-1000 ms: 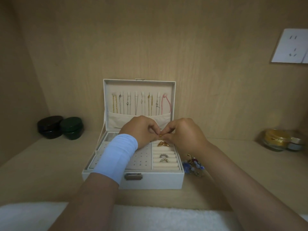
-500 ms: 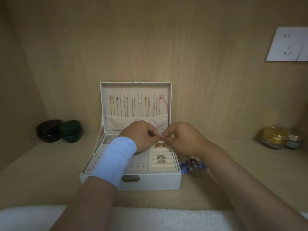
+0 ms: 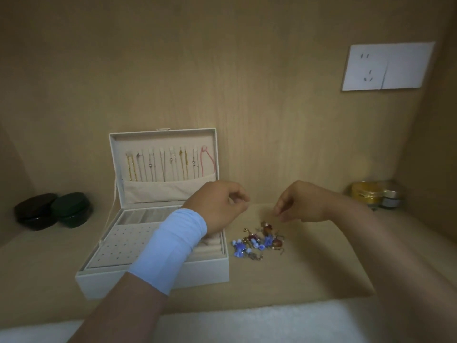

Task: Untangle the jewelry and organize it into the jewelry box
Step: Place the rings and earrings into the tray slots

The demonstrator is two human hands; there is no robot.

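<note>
Left grip [image 3: 220,206], right grip [image 3: 304,203] — fingers curled, contents indiscernible; jewelry tangle [image 3: 258,241] near, between them. Wristband [image 3: 170,246] partly masks jewelry box [image 3: 99,283] — gold jar [image 3: 366,194] beyond right grip.

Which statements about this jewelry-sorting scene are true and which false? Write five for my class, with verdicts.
1. The lid of the jewelry box stands open. True.
2. The tangled jewelry lies inside the box. False: it lies on the shelf, right of the box.
3. Several necklaces hang inside the lid. True.
4. The right hand rests on the gold-lidded jar. False: it is held above the tangled jewelry, apart from the jar.
5. Two dark jars stand right of the box. False: they stand left of it.
</note>
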